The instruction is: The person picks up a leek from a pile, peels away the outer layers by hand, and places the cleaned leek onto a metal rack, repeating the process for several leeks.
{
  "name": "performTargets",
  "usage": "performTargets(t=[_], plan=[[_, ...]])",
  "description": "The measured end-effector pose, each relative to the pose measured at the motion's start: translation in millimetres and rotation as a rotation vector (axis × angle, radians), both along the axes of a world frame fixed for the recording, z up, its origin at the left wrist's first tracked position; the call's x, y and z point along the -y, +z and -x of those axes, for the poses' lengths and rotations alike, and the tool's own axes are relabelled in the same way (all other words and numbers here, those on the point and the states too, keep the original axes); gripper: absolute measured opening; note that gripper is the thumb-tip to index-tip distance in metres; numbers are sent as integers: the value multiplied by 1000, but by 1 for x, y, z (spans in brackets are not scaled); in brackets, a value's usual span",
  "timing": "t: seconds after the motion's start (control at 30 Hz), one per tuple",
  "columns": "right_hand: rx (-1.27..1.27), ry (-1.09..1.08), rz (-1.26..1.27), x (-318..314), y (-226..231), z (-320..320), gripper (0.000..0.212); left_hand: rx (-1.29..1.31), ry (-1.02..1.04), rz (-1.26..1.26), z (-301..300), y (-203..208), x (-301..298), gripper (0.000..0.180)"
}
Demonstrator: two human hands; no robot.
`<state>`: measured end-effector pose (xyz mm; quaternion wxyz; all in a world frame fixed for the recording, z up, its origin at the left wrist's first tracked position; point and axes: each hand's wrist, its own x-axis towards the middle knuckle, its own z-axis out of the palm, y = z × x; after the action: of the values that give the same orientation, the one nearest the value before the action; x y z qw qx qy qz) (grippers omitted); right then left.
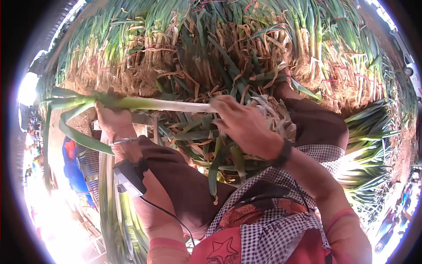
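Observation:
A long leek [169,105] stretches level across my lap, with its green leaves to the left and its pale stalk to the right. Wrapped round the green part, near where the leaves fan out, is my left hand [113,118]. My right hand [244,127] closes on the white end, its fingers curled over and hiding the tip. Long leaves droop from the leek past my left wrist. Below the stalk, between my knees, lies a heap of stripped green leaves [193,127] and dry, papery husks [274,112].
Bundled leeks [149,48] with roots stand in a wide row ahead, tied with red bands. More leeks [365,145] lie at my right, and pale stalks [118,211] are stacked at lower left. A grey plastic crate [88,165] sits beside a blue item [72,169].

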<state>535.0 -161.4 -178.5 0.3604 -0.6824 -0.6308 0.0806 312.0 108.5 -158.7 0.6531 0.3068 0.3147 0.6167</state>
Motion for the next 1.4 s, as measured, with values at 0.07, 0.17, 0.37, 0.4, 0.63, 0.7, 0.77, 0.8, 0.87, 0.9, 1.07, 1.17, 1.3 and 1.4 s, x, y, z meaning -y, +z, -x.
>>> performTargets(t=[0.07, 0.17, 0.37, 0.4, 0.63, 0.7, 0.77, 0.8, 0.87, 0.9, 1.07, 1.17, 1.3, 1.4], plan=[[32, 14, -114, -23, 1, 12, 18, 128, -116, 51, 6, -16, -16, 31], [253, -14, 208, -33, -14, 5, 19, 184, -208, 25, -21, 3, 12, 27], [-103, 215, 76, -24, 8, 12, 29, 378, -402, -245, -63, 33, 59, 50], [-205, 185, 21, -25, 7, 18, 30, 504, -665, -308, -62, 27, 57, 58], [-400, 80, -153, -33, 14, 39, 35, 467, -668, -304, -65, 28, 63, 59], [-402, 74, -158, -33, 14, 39, 35, 506, -669, -278, -66, 30, 67, 58], [-407, 37, -145, -31, 14, 38, 33, 546, -673, -250, -68, 31, 68, 57], [-408, 32, -145, -30, 14, 37, 33, 561, -702, -262, -69, 31, 68, 56], [-383, 48, -127, -28, 15, 36, 32, 576, -735, -274, -71, 30, 67, 55], [-384, 45, -128, -28, 13, 36, 32, 572, -742, -280, -71, 29, 66, 55], [-379, 147, -113, -27, 8, 33, 31, 626, -823, -304, -75, 29, 71, 52], [-423, 109, -180, -25, 22, 35, 29, 582, -809, -298, -74, 29, 72, 52], [-432, 118, -184, -28, 13, 32, 27, 473, -724, -252, -78, 26, 76, 59], [-424, 111, -207, -29, 8, 34, 24, 448, -696, -245, -78, 25, 80, 61]])
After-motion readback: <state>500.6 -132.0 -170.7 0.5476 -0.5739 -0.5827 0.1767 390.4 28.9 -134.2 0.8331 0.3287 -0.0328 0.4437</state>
